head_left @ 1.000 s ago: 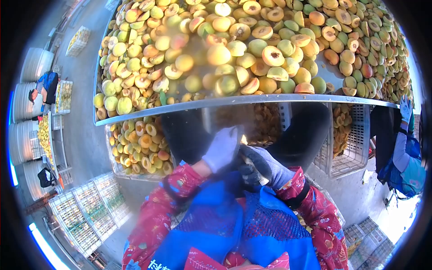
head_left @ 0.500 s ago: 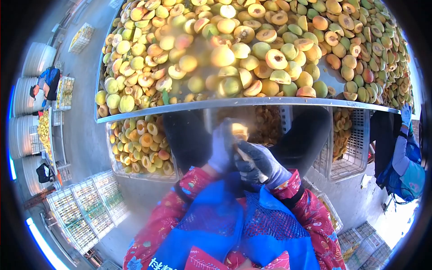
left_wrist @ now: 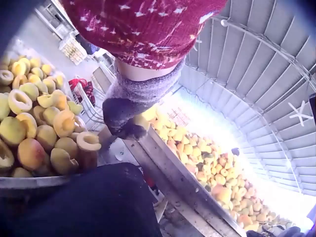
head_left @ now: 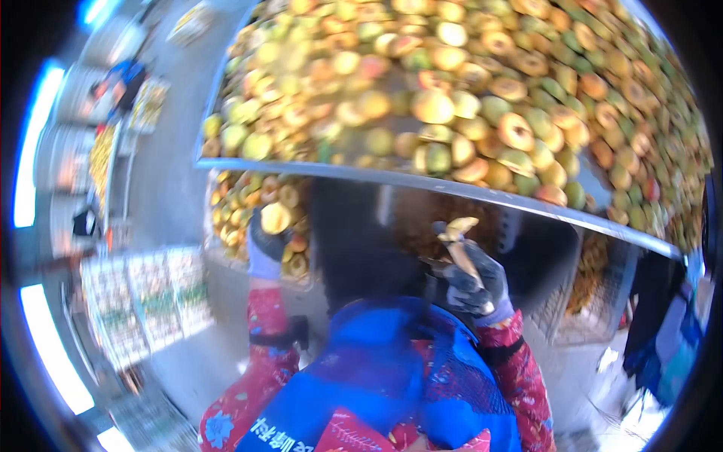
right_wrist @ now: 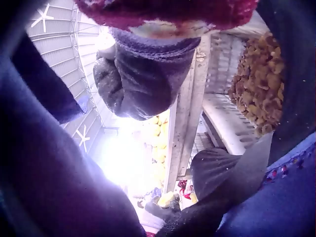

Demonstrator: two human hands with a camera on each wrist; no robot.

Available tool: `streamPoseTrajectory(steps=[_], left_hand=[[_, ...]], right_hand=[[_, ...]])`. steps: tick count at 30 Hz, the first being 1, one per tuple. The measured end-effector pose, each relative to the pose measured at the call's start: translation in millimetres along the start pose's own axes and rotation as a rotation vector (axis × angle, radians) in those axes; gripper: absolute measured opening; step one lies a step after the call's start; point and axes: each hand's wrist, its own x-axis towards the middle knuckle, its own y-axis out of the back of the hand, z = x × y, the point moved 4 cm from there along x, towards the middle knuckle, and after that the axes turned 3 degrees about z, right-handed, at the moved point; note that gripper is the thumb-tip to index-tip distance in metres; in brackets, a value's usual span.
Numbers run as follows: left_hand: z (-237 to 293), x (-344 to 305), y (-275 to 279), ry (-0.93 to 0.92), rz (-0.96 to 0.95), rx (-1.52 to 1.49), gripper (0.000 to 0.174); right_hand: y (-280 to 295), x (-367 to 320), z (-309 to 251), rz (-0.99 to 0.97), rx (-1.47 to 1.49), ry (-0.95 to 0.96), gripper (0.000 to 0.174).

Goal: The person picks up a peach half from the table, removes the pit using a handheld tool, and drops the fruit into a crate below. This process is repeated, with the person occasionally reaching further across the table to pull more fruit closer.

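Over the left crate (head_left: 220, 252) of halved fruit, my gloved left hand (head_left: 263, 252) holds a yellow peach half (head_left: 276, 218). In the left wrist view, the dark glove fingers (left_wrist: 121, 121) curl beside a yellow bit of that fruit. My right hand (head_left: 482, 286), in a grey glove with dark palm coating, grips a slim wooden-handled tool (head_left: 462, 258) in front of my lap. A pale yellow piece (head_left: 461, 226) shows at the tool's far end; its kind cannot be told. From the right wrist, the back of the curled hand (right_wrist: 143, 81) hides most of the tool.
A metal-edged table (head_left: 361, 175) heaped with peach halves spans the front. Under it stand a middle crate of brown pieces (right_wrist: 259, 79) and a right crate (head_left: 561, 320). Stacked white crates (head_left: 143, 301) stand at left; another person (head_left: 670, 331) is at far right.
My left hand has moved away from the right hand, leftward over the left crate, with the peach half. The right hand has shifted slightly right with the tool. The head view has turned.
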Motion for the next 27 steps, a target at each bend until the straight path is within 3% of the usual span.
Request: streamPoseTrajectory(steps=[1,4,6,9,10,13,16,19,20,23,24,27], left_hand=[[11.6,6.9,4.8,-0.067,-0.029,0.138,0.055],[24.0,8.2,19.2,0.16,0.024,-0.161,0.061],[-12.0,-9.0,0.8,0.253,0.06,-0.38,0.065],[-64.3,-53.3,-32.3,0.809,0.088,-0.803,0.053],[-75.8,-69.6,-44.0,0.538,0.053,-0.206,0.053],[-74.9,-103.7,-65.0,0.623,-0.259,0.425,0.064],[-76.5,-107.1,-55.0,0.726,-0.307,0.289,0.075],[-84.8,-104.5,-51.8,0.777,-0.232,0.339,0.078],[-99.2,-110.8,-57.3,0.676,-0.151,0.441,0.063],[-95.0,-80.5,-33.4,0.832,-0.35,0.437,0.079],[-95.7,-67.5,-30.8,0.757,-0.266,0.434,0.076],[-38.0,-6.2,-25.6,0.19,-0.146,0.387,0.062]], right_hand=[[-7.2,0.7,1.8,-0.106,0.065,-0.036,0.043],[11.7,10.3,-2.8,-0.08,0.012,-0.138,0.05],[30.6,16.2,-5.0,-0.001,-0.086,-0.136,0.058],[36.9,19.3,-4.2,0.005,-0.115,-0.137,0.055],[30.8,20.9,-2.0,-0.001,-0.108,-0.137,0.056],[31.0,21.3,1.5,0.085,-0.14,-0.105,0.054],[29.7,20.8,6.3,0.112,-0.224,-0.069,0.054],[30.2,22.0,10.4,0.081,-0.182,-0.113,0.053],[29.3,22.2,12.3,0.115,-0.159,-0.116,0.053],[36.1,17.1,7.5,0.138,-0.3,-0.066,0.055],[38.3,15.5,6.6,0.13,-0.277,-0.071,0.056],[39.2,16.6,7.7,0.193,-0.247,-0.068,0.057]])
